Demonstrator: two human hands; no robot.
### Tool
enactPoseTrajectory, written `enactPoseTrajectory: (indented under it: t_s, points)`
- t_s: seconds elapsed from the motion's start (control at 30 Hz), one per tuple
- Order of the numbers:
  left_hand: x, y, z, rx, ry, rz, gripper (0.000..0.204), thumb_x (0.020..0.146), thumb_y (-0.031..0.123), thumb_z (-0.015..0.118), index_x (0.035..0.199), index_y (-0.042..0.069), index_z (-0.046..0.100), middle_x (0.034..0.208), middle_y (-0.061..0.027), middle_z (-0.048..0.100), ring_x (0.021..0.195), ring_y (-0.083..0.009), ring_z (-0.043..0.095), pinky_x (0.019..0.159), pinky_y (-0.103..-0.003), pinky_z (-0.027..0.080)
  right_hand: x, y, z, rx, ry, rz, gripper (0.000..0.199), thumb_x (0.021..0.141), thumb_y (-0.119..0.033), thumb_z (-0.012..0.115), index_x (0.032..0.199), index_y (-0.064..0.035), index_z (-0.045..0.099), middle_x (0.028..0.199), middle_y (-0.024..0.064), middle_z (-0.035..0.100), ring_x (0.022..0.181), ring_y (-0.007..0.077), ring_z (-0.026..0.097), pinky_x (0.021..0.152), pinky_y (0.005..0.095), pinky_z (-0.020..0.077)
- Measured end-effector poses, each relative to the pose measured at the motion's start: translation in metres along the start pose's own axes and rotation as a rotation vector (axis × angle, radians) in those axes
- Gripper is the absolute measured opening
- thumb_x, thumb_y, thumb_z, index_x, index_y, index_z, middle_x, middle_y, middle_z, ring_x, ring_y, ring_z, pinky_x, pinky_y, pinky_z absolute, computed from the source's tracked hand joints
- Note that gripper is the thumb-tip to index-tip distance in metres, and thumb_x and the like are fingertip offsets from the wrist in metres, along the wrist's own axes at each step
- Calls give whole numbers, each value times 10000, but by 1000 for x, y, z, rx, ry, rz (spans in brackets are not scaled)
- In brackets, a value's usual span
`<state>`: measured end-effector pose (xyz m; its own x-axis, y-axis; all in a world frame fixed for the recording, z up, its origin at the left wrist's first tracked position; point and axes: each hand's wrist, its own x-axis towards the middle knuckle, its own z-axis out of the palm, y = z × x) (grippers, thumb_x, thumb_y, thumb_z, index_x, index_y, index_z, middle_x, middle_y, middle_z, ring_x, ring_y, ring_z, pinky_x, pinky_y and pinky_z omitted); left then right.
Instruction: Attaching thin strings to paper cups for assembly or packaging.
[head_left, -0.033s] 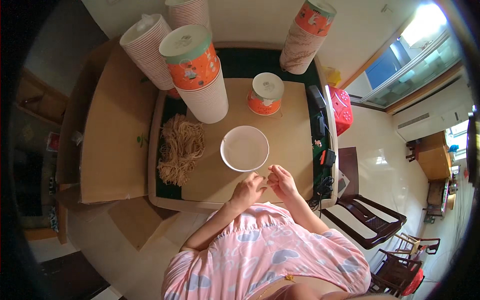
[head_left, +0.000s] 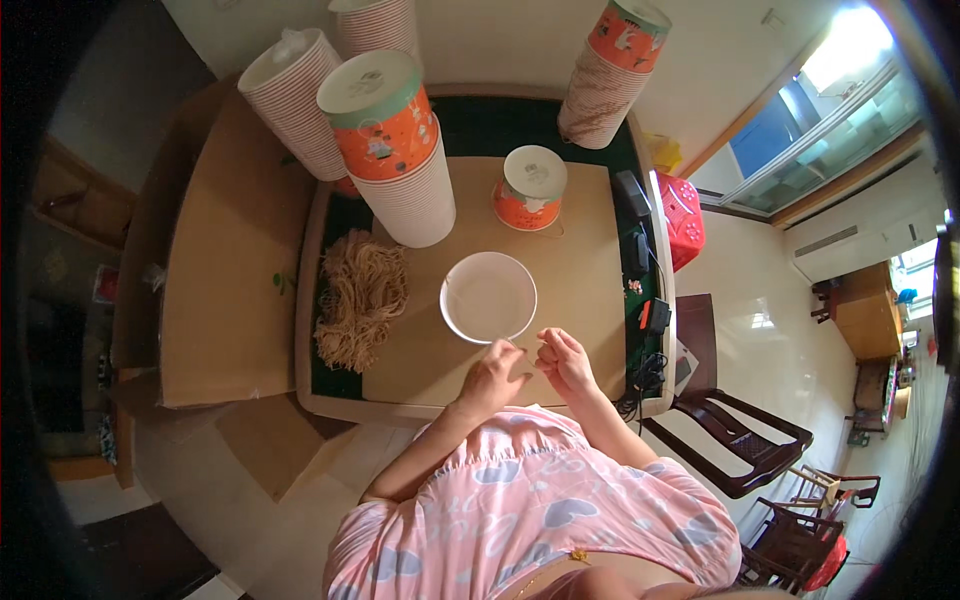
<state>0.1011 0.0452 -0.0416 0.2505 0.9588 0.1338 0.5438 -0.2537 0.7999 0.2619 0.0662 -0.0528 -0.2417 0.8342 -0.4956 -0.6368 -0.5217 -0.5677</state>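
Observation:
A white paper bucket (head_left: 490, 298) stands mouth up on the cardboard sheet (head_left: 590, 300), a thin pale cord showing inside its left wall. At its near rim is my left hand (head_left: 490, 378), fingers bent and slightly blurred, thumb apart from them. Just to the right, my right hand (head_left: 564, 360) is closed in a pinch; what it holds, if anything, is too small to make out. Left of the bucket lies a bundle of beige cords (head_left: 362, 300). Beyond it, an orange and green bucket (head_left: 530, 190) sits upside down, a cord loop hanging at its side.
A tall stack of nested buckets (head_left: 400, 170) rises at the back left, with more stacks (head_left: 292, 100) behind. Another stack (head_left: 612, 75) stands back right. Black adapters and cables (head_left: 648, 372) line the right edge. A large cardboard box (head_left: 225, 270) adjoins the table's left; a dark chair (head_left: 740, 440) is right.
My left hand has shifted very slightly upward along the bucket's near rim. My right hand is nearly still, and the bucket stays in place.

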Motion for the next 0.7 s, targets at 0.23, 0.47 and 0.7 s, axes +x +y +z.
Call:
enactPoseTrajectory:
  t_s: [0.23, 0.47, 0.7]
  points:
    - [20, -3, -21, -329, -21, -233, 327, 740, 119, 696, 1043, 45, 601, 913, -75, 568, 610, -115, 565, 590, -263, 485, -1, -7, 8, -217, -48, -168, 195, 936, -216, 477, 926, -32, 539, 580, -78, 299, 498, 33, 266, 472, 194, 267]
    - [25, -1, -17, -478, -47, -263, 120, 827, 92, 603, 903, 5, 635, 665, -42, 586, 561, -93, 528, 530, -236, 442, -6, -7, 21, -356, -37, -169, 176, 919, -208, 514, 929, -35, 549, 582, -82, 344, 503, 18, 298, 471, 181, 258]
    - [26, -4, -18, -501, -125, -380, 265, 917, 184, 475, 726, 25, 564, 590, 3, 521, 532, -62, 467, 493, -233, 386, -7, -4, 20, -720, -33, -229, 87, 847, -131, 620, 850, -48, 596, 597, -90, 416, 535, 1, 323, 467, 177, 243]
